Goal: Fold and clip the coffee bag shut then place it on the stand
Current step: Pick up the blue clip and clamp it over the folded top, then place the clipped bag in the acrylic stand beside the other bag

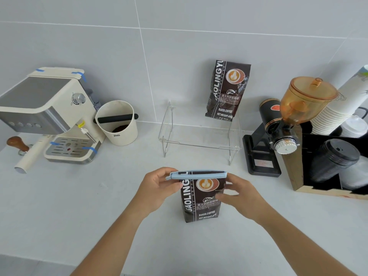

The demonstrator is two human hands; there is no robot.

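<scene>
A dark brown coffee bag (201, 202) stands upright on the white counter near the front centre. A light blue clip (197, 174) lies across its folded top. My left hand (159, 186) pinches the clip's left end. My right hand (239, 194) holds the bag's right edge just under the clip, its fingers blurred. Behind the bag stands a clear acrylic stand (199, 136). A second, identical coffee bag (227, 90) leans against the wall on the stand's back right.
A cream espresso machine (49, 116) with a portafilter and a wooden tamper (17, 145) sits at the left. A cream knock box (117, 124) stands beside it. At the right are a black grinder (278, 126) and a box of paper cups and lids (334, 156).
</scene>
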